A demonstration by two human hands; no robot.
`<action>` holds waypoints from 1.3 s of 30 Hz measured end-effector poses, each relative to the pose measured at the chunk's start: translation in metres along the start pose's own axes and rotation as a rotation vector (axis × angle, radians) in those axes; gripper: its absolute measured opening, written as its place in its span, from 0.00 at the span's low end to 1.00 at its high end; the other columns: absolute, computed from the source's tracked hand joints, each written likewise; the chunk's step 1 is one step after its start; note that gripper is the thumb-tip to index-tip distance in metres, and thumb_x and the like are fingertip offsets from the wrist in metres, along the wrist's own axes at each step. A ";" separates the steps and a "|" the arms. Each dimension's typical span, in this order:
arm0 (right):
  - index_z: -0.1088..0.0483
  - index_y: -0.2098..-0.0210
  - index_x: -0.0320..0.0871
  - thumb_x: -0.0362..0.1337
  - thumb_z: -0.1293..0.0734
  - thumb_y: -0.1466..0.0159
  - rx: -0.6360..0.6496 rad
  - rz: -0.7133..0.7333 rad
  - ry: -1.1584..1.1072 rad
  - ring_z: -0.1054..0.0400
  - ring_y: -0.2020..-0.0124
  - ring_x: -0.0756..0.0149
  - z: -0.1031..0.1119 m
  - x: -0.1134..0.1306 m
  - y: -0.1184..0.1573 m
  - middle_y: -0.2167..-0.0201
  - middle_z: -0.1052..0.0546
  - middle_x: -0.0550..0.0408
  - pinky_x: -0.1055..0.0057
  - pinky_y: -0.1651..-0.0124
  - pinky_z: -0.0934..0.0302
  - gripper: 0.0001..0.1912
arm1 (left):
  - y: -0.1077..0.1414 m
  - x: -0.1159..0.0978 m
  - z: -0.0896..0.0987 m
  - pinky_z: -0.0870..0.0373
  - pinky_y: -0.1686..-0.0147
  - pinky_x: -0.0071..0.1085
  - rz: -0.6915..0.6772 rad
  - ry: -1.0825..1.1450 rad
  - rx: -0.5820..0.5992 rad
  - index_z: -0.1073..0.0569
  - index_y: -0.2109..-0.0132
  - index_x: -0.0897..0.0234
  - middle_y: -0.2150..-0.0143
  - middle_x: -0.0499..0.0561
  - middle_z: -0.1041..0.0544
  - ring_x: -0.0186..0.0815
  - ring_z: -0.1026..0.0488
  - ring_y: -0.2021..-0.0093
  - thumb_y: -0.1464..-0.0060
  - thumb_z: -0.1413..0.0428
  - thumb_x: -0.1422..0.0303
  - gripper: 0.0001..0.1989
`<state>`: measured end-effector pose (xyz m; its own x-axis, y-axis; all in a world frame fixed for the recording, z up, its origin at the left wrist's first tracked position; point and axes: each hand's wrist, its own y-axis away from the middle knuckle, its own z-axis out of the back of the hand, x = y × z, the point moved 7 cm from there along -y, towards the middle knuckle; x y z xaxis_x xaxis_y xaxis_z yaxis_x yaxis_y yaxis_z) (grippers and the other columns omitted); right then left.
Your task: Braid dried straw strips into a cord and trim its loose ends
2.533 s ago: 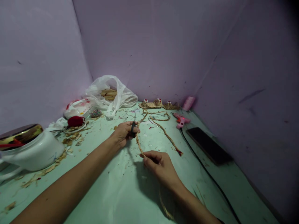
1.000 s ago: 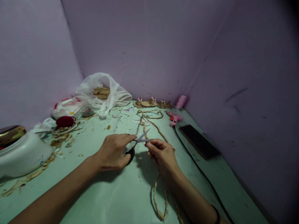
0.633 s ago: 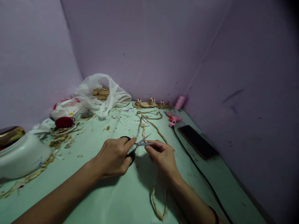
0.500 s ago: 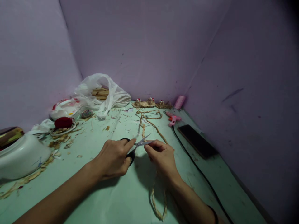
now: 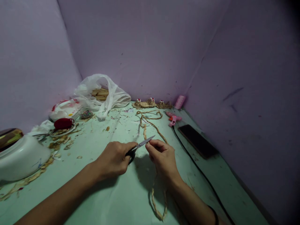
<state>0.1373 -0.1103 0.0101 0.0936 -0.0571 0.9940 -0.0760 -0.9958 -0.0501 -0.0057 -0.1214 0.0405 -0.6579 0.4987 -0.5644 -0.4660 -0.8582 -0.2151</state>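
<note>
Black-handled scissors are gripped in my left hand, their blades together and pointing up to the right, close to my other fingertips. My right hand pinches the braided straw cord, thumb against forefinger; the exact bit between the fingertips is too small to make out. Part of the cord lies in loops on the green table beyond my hands, and another loop hangs down below my right hand toward the front.
A pink glue gun with a black cable and a dark phone lie at the right. Small woven pieces and a pink spool stand by the wall. At left are a white plastic bag, a red item and a white pot.
The scissors in my left hand have gone from spread blades to closed blades. My right hand has hardly moved.
</note>
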 end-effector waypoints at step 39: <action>0.28 0.77 0.36 0.40 0.33 0.49 0.372 -0.170 0.046 0.43 0.84 0.76 -0.042 -0.013 0.021 0.85 0.32 0.58 0.77 0.80 0.47 0.11 | -0.005 0.053 -0.005 0.45 0.83 0.20 0.519 1.198 -0.628 0.36 0.62 0.64 0.79 0.43 0.31 0.25 0.36 0.81 0.70 0.39 0.74 0.23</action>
<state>0.0929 -0.1270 0.0003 0.0285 0.1055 0.9940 0.3021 -0.9488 0.0920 -0.0353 -0.0911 0.0081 0.3584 -0.0082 -0.9335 0.2046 -0.9750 0.0871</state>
